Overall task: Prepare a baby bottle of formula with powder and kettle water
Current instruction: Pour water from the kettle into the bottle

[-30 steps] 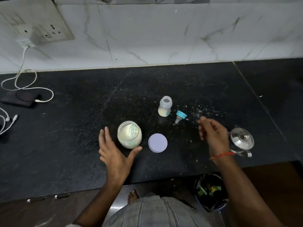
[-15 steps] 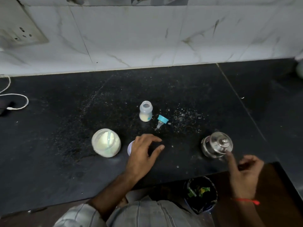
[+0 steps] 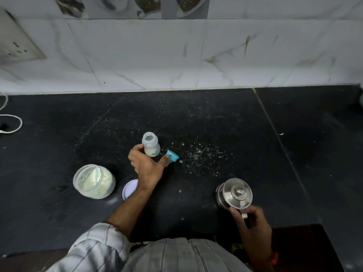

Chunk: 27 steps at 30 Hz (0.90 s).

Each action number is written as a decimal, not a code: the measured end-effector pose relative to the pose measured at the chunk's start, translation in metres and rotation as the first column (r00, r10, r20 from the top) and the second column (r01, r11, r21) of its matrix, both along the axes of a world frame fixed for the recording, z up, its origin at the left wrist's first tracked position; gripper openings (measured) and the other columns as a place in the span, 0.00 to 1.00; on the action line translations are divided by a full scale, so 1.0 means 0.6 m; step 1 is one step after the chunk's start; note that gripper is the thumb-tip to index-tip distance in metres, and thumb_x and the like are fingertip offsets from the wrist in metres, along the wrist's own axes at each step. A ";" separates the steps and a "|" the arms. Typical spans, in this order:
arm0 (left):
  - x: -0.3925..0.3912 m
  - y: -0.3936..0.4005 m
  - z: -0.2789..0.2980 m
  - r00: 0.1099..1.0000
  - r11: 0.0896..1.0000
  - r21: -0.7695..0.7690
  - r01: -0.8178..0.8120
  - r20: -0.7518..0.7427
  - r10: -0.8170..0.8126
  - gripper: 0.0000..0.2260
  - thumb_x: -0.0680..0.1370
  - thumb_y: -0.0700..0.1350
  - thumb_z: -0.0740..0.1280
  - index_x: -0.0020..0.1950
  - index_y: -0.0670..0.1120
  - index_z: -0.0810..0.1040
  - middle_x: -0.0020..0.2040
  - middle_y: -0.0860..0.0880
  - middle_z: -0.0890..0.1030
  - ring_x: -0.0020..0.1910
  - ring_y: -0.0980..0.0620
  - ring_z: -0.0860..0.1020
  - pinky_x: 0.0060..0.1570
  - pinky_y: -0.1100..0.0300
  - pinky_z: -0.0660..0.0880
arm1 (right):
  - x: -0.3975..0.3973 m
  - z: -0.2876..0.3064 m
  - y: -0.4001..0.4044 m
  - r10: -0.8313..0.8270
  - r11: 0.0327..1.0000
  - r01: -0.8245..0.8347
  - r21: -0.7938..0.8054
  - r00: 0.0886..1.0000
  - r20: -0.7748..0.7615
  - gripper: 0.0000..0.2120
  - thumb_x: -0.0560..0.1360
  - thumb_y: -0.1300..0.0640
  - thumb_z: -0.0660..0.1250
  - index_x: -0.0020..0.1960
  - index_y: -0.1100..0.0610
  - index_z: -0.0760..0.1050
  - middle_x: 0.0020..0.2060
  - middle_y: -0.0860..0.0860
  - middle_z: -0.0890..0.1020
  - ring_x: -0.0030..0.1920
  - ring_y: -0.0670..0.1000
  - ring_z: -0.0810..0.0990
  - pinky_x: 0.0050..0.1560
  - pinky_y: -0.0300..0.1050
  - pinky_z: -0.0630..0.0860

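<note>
The small clear baby bottle (image 3: 150,143) stands open on the black counter (image 3: 196,118) with pale powder in its bottom. My left hand (image 3: 146,166) cups its base, fingers curled on its left side and thumb spread along its right. The teal nipple ring (image 3: 173,155) lies just right of that thumb. A steel kettle (image 3: 233,193) with its lid on sits at the front right. My right hand (image 3: 250,224) grips its handle at the near side. The open powder jar (image 3: 94,182), scoop inside, stands at the front left.
The jar's lilac lid (image 3: 129,188) lies flat between the jar and my left forearm. Spilt powder (image 3: 202,157) speckles the counter right of the nipple ring. A white cable (image 3: 13,124) loops at the far left. The tiled wall (image 3: 176,55) backs the counter.
My left hand left the lilac lid and moved up to the bottle's base. My right hand came in from the counter's edge and took hold of the kettle's handle.
</note>
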<state>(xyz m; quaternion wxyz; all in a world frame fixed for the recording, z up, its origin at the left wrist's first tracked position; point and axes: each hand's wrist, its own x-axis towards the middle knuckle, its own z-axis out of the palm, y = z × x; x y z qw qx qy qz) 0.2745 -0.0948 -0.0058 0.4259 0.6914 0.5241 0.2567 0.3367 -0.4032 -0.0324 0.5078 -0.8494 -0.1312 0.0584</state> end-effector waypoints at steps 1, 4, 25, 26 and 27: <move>0.000 0.004 0.003 1.000 1.000 0.003 -0.006 -0.003 0.006 0.40 0.67 0.46 0.83 0.71 0.40 0.64 0.70 0.41 0.65 0.71 0.42 0.65 0.71 0.45 0.65 | -0.001 0.001 0.002 0.015 1.000 -0.015 -0.010 0.998 0.059 0.13 0.69 0.48 0.79 0.40 0.39 0.73 0.40 0.48 0.81 0.42 0.42 0.82 0.43 0.29 0.74; -0.002 0.020 0.002 0.999 0.999 0.004 0.032 -0.005 -0.032 0.41 0.67 0.49 0.83 0.72 0.43 0.64 0.70 0.44 0.66 0.71 0.43 0.67 0.72 0.42 0.66 | -0.002 -0.002 0.001 0.044 0.999 -0.045 0.006 0.991 0.128 0.14 0.70 0.58 0.79 0.41 0.41 0.78 0.43 0.50 0.81 0.46 0.39 0.81 0.48 0.28 0.72; -0.004 0.108 -0.015 0.917 0.915 0.053 0.399 -0.025 -0.399 0.25 0.73 0.58 0.73 0.64 0.71 0.65 0.60 0.65 0.78 0.64 0.49 0.79 0.65 0.34 0.71 | 0.121 0.094 0.182 0.376 0.890 -0.361 0.279 0.926 -0.001 0.11 0.77 0.58 0.67 0.38 0.62 0.77 0.33 0.56 0.81 0.39 0.56 0.80 0.45 0.44 0.75; -0.004 0.111 -0.017 0.918 0.916 0.056 0.397 -0.034 -0.396 0.25 0.74 0.56 0.74 0.65 0.69 0.65 0.60 0.64 0.78 0.64 0.50 0.79 0.65 0.34 0.70 | 0.132 0.098 0.200 0.405 0.879 -0.391 0.272 0.914 0.005 0.11 0.77 0.58 0.67 0.38 0.61 0.78 0.33 0.56 0.81 0.38 0.55 0.80 0.44 0.42 0.75; -0.004 0.113 -0.018 0.919 0.918 0.058 0.393 -0.045 -0.391 0.25 0.74 0.55 0.75 0.65 0.67 0.66 0.61 0.63 0.79 0.64 0.50 0.78 0.66 0.35 0.69 | 0.142 0.103 0.217 0.435 0.868 -0.422 0.262 0.900 0.008 0.10 0.77 0.58 0.68 0.38 0.60 0.78 0.33 0.56 0.81 0.38 0.54 0.80 0.44 0.42 0.75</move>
